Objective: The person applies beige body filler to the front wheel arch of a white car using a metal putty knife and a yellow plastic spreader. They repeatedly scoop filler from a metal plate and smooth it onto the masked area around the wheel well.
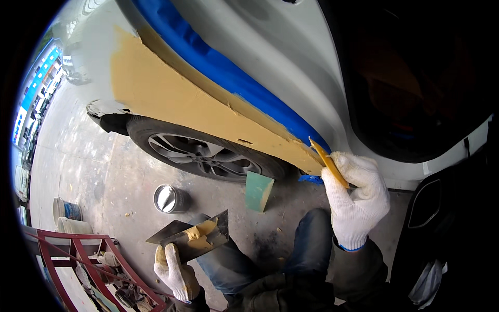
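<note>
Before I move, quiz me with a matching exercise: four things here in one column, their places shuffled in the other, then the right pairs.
1. Yellow spreader
2. Dark plate
3. Round can
4. Blue strip

A. Standing on the floor
B. Running along the tan filler
C. Held in the left hand
D. Held in the right hand

Pairs: 1-D, 2-C, 3-A, 4-B

The filler (150,83) looks matt, the metal tin (170,199) glossy.
</note>
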Motion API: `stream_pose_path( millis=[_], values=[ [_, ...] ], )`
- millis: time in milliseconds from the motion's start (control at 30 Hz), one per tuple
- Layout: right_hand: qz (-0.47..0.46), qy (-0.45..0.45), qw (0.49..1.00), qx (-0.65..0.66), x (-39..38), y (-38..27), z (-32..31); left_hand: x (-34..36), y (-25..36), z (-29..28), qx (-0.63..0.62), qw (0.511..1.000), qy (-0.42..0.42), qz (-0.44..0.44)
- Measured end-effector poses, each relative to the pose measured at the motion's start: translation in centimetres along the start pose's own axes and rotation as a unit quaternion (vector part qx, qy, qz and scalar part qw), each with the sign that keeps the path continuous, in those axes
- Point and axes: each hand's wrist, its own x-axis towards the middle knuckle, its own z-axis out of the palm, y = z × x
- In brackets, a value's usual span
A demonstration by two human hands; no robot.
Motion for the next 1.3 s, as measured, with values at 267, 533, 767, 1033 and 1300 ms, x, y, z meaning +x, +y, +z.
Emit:
stream_pose_path(
  millis=[267, 533, 767, 1033, 1300],
  values=[
    [0.002, -0.025, 0.999, 0.019, -0.4, 0.1, 0.5, -0.1, -0.1, 0.0, 0.028, 1.000, 0.004, 0.013],
    [-0.029, -0.013, 0.999, -0.014, -1.4, 1.3, 0.4, 0.1, -0.9, -0.1, 0.109, 0.989, 0.000, 0.097],
    [0.026, 0.046, 0.997, 0.060, -3.1, 2.1, 0.5, 0.2, -2.5, -1.1, 0.130, 0.980, -0.011, 0.148],
    [0.021, 0.038, 0.998, 0.043, -4.2, 2.0, 1.2, 0.2, -4.1, -2.5, 0.151, 0.978, -0.010, 0.140],
    [0.018, 0.065, 0.997, 0.034, -4.9, 2.8, 2.1, 0.0, -2.5, -1.3, 0.089, 0.994, 0.043, 0.052]
  ],
)
